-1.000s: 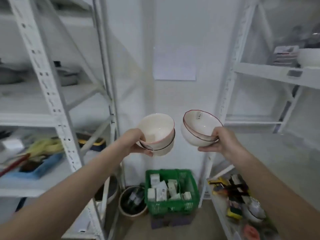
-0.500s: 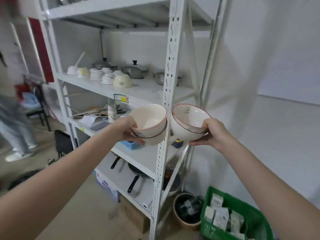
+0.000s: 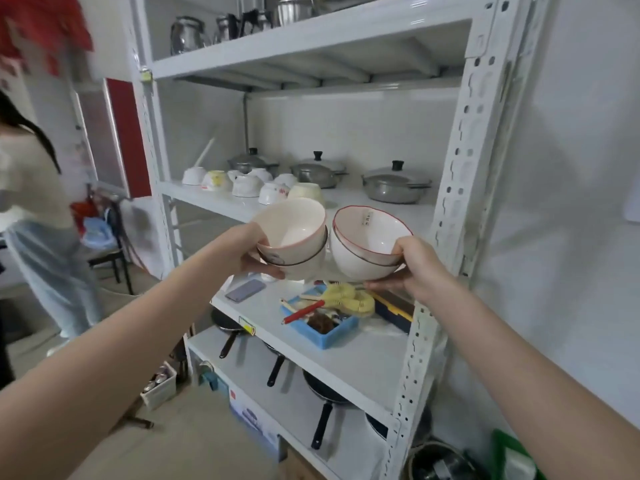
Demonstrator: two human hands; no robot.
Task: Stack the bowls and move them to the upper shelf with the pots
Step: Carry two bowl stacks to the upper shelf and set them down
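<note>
The left hand (image 3: 247,252) grips a nested pair of bowls (image 3: 294,237); the right hand (image 3: 412,268) grips a second nested pair (image 3: 367,247). Both pairs are held upright before the pot shelf (image 3: 391,211), apparently ready for combining, then placement beside the pots (image 3: 393,183).

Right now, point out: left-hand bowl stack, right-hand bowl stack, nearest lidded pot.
left-hand bowl stack (image 3: 294,233), head view, inner wall.
right-hand bowl stack (image 3: 370,233), head view, inner wall.
nearest lidded pot (image 3: 394,183), head view, lid and side.
</note>
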